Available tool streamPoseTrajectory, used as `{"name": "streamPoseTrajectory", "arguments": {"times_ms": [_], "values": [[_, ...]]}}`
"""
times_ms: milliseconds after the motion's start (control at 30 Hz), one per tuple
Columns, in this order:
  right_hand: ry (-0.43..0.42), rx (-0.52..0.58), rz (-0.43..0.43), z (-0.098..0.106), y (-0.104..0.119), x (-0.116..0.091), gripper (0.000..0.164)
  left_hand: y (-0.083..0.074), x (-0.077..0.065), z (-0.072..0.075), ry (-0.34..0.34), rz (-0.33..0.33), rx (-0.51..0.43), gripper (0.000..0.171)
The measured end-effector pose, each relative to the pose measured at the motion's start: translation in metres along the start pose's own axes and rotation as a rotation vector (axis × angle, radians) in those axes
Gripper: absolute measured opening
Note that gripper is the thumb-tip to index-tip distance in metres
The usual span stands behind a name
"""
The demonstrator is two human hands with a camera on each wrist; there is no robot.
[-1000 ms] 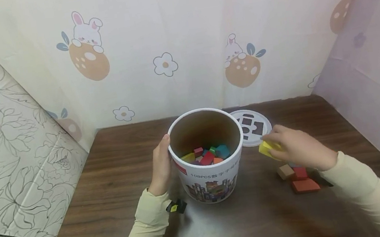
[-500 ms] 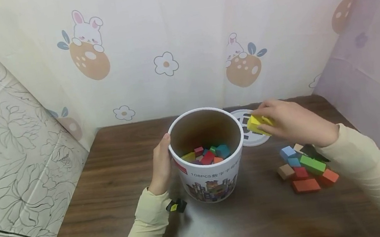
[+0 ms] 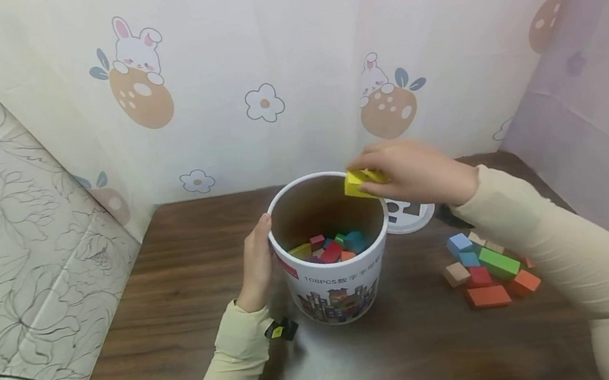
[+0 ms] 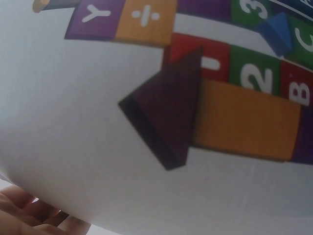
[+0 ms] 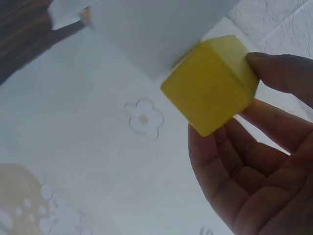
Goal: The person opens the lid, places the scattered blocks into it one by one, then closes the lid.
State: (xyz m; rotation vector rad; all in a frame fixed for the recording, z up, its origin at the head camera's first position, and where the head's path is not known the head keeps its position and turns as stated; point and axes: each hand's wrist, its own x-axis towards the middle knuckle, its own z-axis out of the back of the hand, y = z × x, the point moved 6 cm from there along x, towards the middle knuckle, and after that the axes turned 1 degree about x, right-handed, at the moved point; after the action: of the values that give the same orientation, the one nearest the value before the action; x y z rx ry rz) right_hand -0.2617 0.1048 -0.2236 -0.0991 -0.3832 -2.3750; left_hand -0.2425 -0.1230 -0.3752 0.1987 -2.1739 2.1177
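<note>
A white printed bucket [image 3: 309, 287] stands upright on the table, several coloured blocks [image 3: 331, 252] lying at its bottom. My left hand [image 3: 256, 263] holds the bucket's left side, thumb up at the rim; its fingertips curve along the wall in the left wrist view. Over the right part of the bucket's rim, my right hand [image 3: 415, 169] pinches a yellow block [image 3: 358, 185] between thumb and fingers. In the right wrist view the yellow block [image 5: 210, 88] shows flat square faces, with the thumb on one side and the fingers beneath.
To the right of the bucket lies a loose pile of coloured blocks, among them a green block [image 3: 499, 262] and a red block [image 3: 488, 296]. A white lid [image 3: 410, 223] with shaped cutouts lies behind the bucket, partly hidden. Patterned cloth [image 3: 215, 53] hangs behind the table [image 3: 197, 257].
My right hand has carried the yellow block up and left, from beside the block pile, past the lid, to above the bucket's rim. The left hand stays on the bucket.
</note>
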Motion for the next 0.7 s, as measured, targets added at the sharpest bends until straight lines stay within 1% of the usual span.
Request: {"name": "streamPoseTrajectory", "arguments": {"times_ms": [167,300,433,567,700], "values": [[0.057,0.011,0.063,-0.013,0.017,0.021,0.033,0.000,-0.001,0.000,-0.003,0.002,0.014,0.050],[0.086,0.002,0.142,-0.027,0.029,0.031,0.031,0.001,-0.002,-0.001,-0.012,-0.001,0.020,0.050],[0.115,-0.003,0.206,-0.044,0.037,0.038,0.028,0.001,-0.005,-0.003,-0.022,0.002,0.026,0.050],[0.184,-0.010,0.232,-0.060,0.041,0.042,0.025,0.000,-0.008,-0.006,-0.022,0.006,0.043,0.051],[0.238,-0.018,0.245,-0.067,0.042,0.040,0.022,0.001,-0.011,-0.007,-0.020,0.013,0.061,0.053]]}}
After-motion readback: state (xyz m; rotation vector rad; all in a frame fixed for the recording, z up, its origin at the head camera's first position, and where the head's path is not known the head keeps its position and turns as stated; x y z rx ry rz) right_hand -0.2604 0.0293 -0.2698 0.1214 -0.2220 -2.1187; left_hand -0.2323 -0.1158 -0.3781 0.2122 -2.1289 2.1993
